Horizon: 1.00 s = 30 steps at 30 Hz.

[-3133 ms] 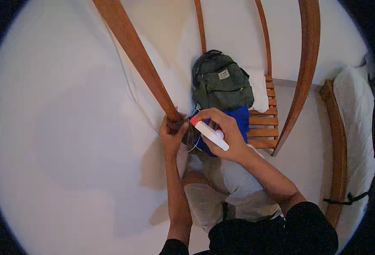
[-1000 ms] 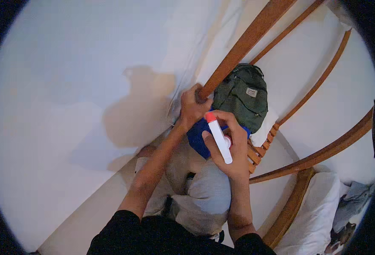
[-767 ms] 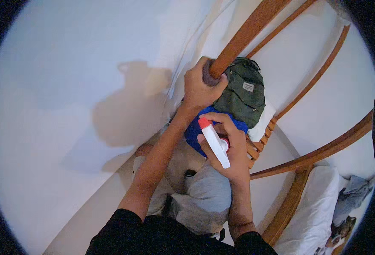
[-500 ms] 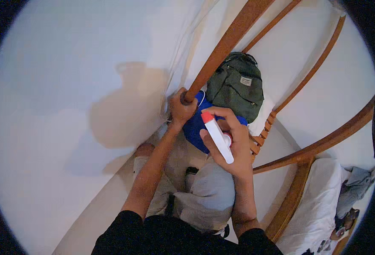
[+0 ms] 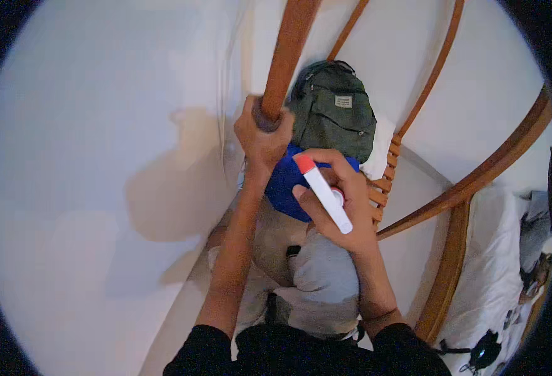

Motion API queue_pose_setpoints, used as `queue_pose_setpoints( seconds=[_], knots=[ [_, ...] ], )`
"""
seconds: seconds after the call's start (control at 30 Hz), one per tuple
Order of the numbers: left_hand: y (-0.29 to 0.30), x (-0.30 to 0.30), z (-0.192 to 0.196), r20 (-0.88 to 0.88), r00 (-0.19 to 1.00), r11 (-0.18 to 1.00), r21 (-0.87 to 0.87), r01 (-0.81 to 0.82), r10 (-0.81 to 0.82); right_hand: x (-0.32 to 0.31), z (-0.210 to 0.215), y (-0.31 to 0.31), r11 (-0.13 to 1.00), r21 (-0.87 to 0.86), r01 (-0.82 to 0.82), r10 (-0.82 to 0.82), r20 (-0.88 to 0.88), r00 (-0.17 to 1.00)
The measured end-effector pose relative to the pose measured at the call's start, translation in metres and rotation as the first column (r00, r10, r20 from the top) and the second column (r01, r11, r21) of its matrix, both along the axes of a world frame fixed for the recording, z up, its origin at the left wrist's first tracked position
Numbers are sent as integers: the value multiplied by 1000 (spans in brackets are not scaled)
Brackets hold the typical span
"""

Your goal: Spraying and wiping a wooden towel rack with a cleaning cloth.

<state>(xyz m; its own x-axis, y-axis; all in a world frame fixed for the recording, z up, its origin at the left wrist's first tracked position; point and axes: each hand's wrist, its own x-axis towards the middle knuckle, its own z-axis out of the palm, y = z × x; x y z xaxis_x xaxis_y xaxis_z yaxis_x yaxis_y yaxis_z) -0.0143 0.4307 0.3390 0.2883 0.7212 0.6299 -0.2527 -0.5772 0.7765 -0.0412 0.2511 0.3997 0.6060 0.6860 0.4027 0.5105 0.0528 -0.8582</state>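
Both hands are busy: our left hand [image 5: 262,135] is wrapped around the wooden rail [image 5: 286,59], our right hand [image 5: 338,207] clasps a white bottle [image 5: 323,191] over a blue cloth [image 5: 287,188] — we judge wiping barely begun, most rail untouched.

One label noted: a small pale rectangular patch [image 5: 343,101] sewn on the upper front pocket of the dark green backpack [image 5: 332,116], which rests on the slatted wooden chair seat [image 5: 385,182]. No packages, signs or screens visible.
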Motion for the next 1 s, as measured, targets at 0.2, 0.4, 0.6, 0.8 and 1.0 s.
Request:
queue_pose_setpoints(
  seconds=[0.2,0.4,0.6,0.8,1.0],
  knots=[
    [31,-11,-119,-103,994,977,-208,-49,28,0,6,15,1000,18,19,-20,48,999],
    [36,-4,-73,-85,994,993,-104,55,-64,1,2,13,997,75,4,-10,73,997],
    [19,-4,24,8,994,991,79,111,-112,0,-2,6,1000,8,-21,20,67,998],
    [48,4,-126,14,997,997,3,79,-79,3,0,4,999,40,-1,-2,90,996],
    [59,2,-175,-342,889,943,-237,232,-304,13,-7,0,999,42,-30,24,130,991]
  ],
)
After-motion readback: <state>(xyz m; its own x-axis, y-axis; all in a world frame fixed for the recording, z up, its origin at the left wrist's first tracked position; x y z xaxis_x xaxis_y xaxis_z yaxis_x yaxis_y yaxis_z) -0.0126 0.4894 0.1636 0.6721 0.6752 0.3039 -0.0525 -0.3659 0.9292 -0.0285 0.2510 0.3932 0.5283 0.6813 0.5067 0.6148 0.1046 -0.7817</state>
